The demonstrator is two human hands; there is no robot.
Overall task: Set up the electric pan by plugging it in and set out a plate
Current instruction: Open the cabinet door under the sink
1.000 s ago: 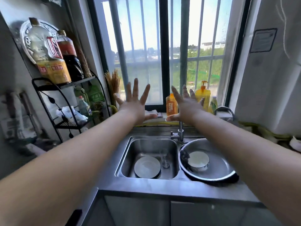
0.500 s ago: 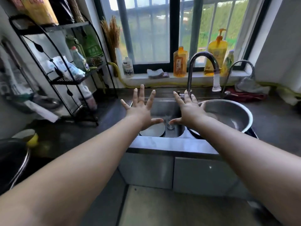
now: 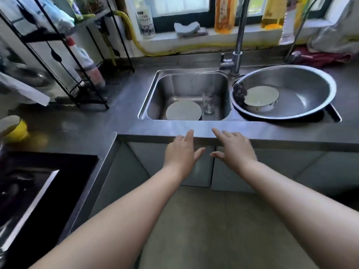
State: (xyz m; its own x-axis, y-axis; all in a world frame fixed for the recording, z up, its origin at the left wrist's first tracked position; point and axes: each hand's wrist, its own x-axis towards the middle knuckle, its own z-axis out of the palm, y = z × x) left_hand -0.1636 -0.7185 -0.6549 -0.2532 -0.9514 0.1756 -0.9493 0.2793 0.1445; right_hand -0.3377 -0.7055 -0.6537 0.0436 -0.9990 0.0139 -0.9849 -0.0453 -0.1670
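Observation:
My left hand (image 3: 181,153) and my right hand (image 3: 234,150) are stretched out side by side in front of the counter's front edge (image 3: 213,131), both empty with fingers apart. They hang before the grey cabinet doors (image 3: 204,167) under the sink. A round white plate (image 3: 183,110) lies in the steel sink (image 3: 186,82), beyond my left hand. No electric pan or plug can be made out.
A drinking glass (image 3: 208,101) stands in the sink beside the plate. A large steel basin (image 3: 287,94) with a small white-topped bowl (image 3: 261,98) sits at right. A black wire rack (image 3: 64,55) stands at left, a black hob (image 3: 38,187) at lower left, a tap (image 3: 238,55) behind the sink.
The view has tilted down from the window to the counter and floor. Both hands have dropped from in front of the window to the counter's front edge, still empty.

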